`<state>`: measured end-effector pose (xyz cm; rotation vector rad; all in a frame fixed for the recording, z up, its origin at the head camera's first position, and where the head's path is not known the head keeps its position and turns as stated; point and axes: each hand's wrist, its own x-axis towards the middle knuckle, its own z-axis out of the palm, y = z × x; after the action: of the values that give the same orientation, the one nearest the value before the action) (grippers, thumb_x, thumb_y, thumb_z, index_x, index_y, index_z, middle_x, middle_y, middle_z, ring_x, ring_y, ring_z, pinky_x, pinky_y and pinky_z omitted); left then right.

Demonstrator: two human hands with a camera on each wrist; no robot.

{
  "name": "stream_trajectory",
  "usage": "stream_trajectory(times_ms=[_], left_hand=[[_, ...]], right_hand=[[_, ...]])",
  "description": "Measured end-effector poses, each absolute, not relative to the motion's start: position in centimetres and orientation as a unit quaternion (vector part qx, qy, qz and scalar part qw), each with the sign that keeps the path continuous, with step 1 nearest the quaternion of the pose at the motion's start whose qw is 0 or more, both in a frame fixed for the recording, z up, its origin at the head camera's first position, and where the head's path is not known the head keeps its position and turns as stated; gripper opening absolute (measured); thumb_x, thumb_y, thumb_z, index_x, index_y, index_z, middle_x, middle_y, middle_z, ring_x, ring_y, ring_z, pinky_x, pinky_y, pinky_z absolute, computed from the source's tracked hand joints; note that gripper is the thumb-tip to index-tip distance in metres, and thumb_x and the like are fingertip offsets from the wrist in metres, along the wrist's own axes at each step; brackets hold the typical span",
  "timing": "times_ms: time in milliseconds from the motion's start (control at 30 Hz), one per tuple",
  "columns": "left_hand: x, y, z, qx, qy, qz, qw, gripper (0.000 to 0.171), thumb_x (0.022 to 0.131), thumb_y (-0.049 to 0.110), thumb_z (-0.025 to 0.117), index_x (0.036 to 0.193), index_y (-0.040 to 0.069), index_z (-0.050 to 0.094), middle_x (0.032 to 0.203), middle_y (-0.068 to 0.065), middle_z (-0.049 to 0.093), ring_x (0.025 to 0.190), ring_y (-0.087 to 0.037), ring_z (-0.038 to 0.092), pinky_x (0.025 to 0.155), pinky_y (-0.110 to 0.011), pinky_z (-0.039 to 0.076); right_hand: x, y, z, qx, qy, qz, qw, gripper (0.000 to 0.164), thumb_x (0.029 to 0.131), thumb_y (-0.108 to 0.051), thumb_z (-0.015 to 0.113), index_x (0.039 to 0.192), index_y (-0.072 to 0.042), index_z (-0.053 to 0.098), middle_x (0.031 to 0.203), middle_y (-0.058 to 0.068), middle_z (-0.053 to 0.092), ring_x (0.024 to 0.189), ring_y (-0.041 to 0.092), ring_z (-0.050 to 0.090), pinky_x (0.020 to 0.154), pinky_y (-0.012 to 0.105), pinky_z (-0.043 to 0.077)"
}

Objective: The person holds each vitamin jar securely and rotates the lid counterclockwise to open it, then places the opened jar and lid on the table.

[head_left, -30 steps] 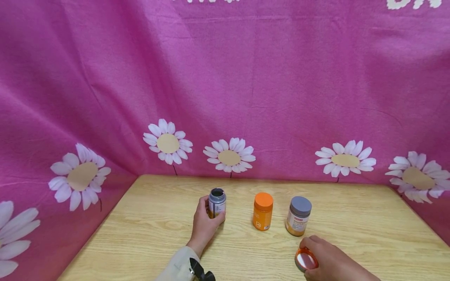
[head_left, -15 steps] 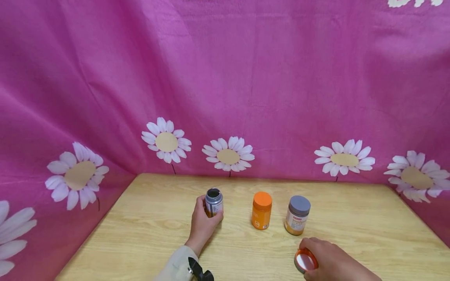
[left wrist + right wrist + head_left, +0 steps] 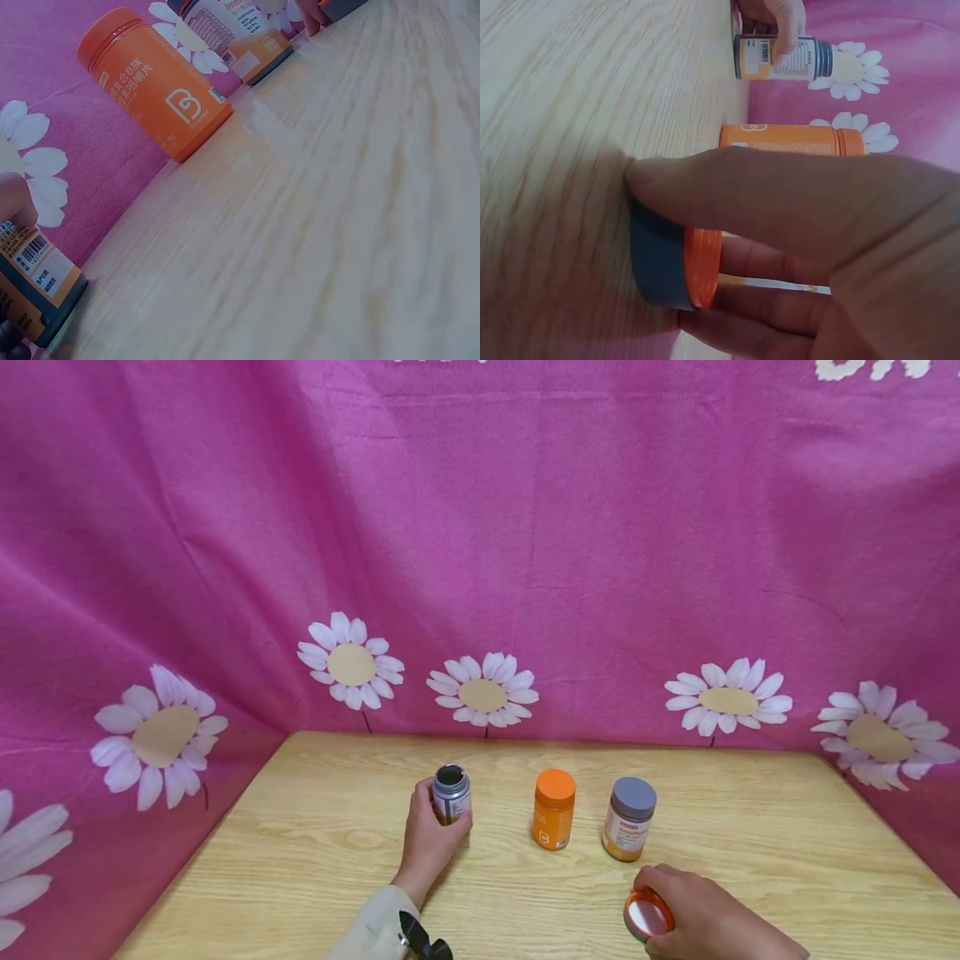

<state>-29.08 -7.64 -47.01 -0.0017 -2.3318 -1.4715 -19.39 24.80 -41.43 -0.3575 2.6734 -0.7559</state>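
- Fingers of the left hand (image 3: 432, 838) curl round the sides of an open jar (image 3: 455, 805), thumb opposed, no gap to spare; its uncovered mouth points up, left of the two capped jars.
- Right hand (image 3: 684, 906), thumb on one side and fingers on the other, pinches a lid (image 3: 648, 917) low at the near part of the table (image 3: 525, 902), grey outside, orange inside, hollow upward.
- Between them, an orange jar (image 3: 553, 814) and a grey-capped jar (image 3: 630, 828) stand upright, apart from each other and untouched.
- A level, moderate grip on the open jar looks best, since tilting could spill whatever it may hold; its contents cannot be made out.
- Holding the lid by its rim, fingertips off the liner, seems sound; any lift should clear the grey-capped jar near the knuckles.
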Motion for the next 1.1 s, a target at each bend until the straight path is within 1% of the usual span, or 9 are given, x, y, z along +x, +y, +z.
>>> stream_trajectory(times_ms=[267,433,567,667,767,867,933,1033,1100], left_hand=[[-29.2,-7.7,-47.1,0.003,-0.831,-0.522,0.195,0.066,0.068,0.019,0.075,0.123,0.011,0.039,0.115,-0.009,0.046,0.107,-0.025,0.048,0.093,-0.044,0.036],[-29.3,-7.7,-47.1,0.0,-0.825,-0.529,0.2,0.068,0.068,0.021,0.076,0.124,0.011,0.038,0.115,-0.009,0.046,0.107,-0.025,0.048,0.093,-0.043,0.037],[-29.2,-7.6,-46.8,-0.001,-0.81,-0.55,0.203,0.072,0.069,0.025,0.077,0.127,0.016,0.036,0.116,-0.004,0.044,0.107,-0.021,0.046,0.091,-0.043,0.038],[-29.1,-7.5,-46.2,-0.02,-0.796,-0.563,0.22,0.075,0.07,0.028,0.077,0.13,0.017,0.034,0.117,-0.003,0.043,0.109,-0.019,0.044,0.091,-0.044,0.038],[-28.9,-7.5,-45.4,-0.047,-0.786,-0.563,0.251,0.077,0.07,0.03,0.076,0.132,0.016,0.033,0.119,-0.003,0.042,0.112,-0.019,0.041,0.094,-0.045,0.034],[-28.6,-7.7,-44.4,-0.066,-0.781,-0.555,0.278,0.075,0.071,0.031,0.075,0.132,0.017,0.032,0.12,-0.002,0.042,0.115,-0.018,0.039,0.097,-0.046,0.03],[-28.4,-7.8,-43.6,-0.076,-0.78,-0.549,0.291,0.075,0.072,0.032,0.074,0.132,0.018,0.032,0.121,0.0,0.041,0.116,-0.017,0.038,0.098,-0.045,0.03],[-28.0,-7.8,-42.4,-0.087,-0.775,-0.549,0.301,0.073,0.074,0.031,0.073,0.133,0.024,0.03,0.122,0.005,0.039,0.118,-0.012,0.036,0.098,-0.043,0.031],[-27.7,-7.5,-41.8,-0.097,-0.767,-0.556,0.306,0.073,0.074,0.028,0.073,0.133,0.028,0.03,0.123,0.008,0.039,0.119,-0.01,0.035,0.098,-0.042,0.03]], right_hand=[[-19.3,24.7,-41.3,-0.131,0.943,-0.261,0.161,0.059,0.055,-0.038,0.083,0.103,-0.015,0.056,0.088,-0.004,0.054,0.077,0.018,0.05,0.061,0.034,0.048],[-19.3,24.6,-41.3,-0.138,0.942,-0.26,0.158,0.059,0.056,-0.039,0.082,0.103,-0.015,0.056,0.088,-0.004,0.053,0.077,0.018,0.05,0.061,0.033,0.048],[-19.2,24.7,-41.4,-0.157,0.946,-0.246,0.144,0.056,0.059,-0.041,0.08,0.103,-0.015,0.057,0.087,-0.005,0.053,0.076,0.017,0.05,0.06,0.031,0.047],[-19.1,24.9,-41.3,-0.163,0.948,-0.239,0.135,0.054,0.061,-0.043,0.078,0.102,-0.016,0.056,0.086,-0.006,0.053,0.076,0.016,0.05,0.06,0.029,0.046],[-19.0,24.9,-41.3,-0.161,0.944,-0.249,0.141,0.054,0.062,-0.046,0.077,0.103,-0.016,0.056,0.088,-0.005,0.053,0.077,0.016,0.05,0.059,0.028,0.047],[-19.0,24.8,-41.3,-0.162,0.94,-0.26,0.15,0.052,0.065,-0.05,0.074,0.102,-0.018,0.056,0.088,-0.006,0.053,0.078,0.016,0.05,0.06,0.028,0.047],[-19.1,24.7,-41.3,-0.169,0.941,-0.254,0.144,0.051,0.066,-0.053,0.072,0.101,-0.019,0.056,0.087,-0.007,0.053,0.077,0.014,0.05,0.061,0.027,0.046],[-19.1,24.7,-41.1,-0.177,0.946,-0.239,0.13,0.051,0.067,-0.054,0.07,0.1,-0.018,0.056,0.086,-0.008,0.053,0.076,0.013,0.049,0.063,0.027,0.044],[-18.9,24.7,-41.0,-0.179,0.949,-0.231,0.12,0.051,0.067,-0.053,0.071,0.101,-0.017,0.055,0.086,-0.008,0.053,0.076,0.013,0.049,0.064,0.029,0.043]])
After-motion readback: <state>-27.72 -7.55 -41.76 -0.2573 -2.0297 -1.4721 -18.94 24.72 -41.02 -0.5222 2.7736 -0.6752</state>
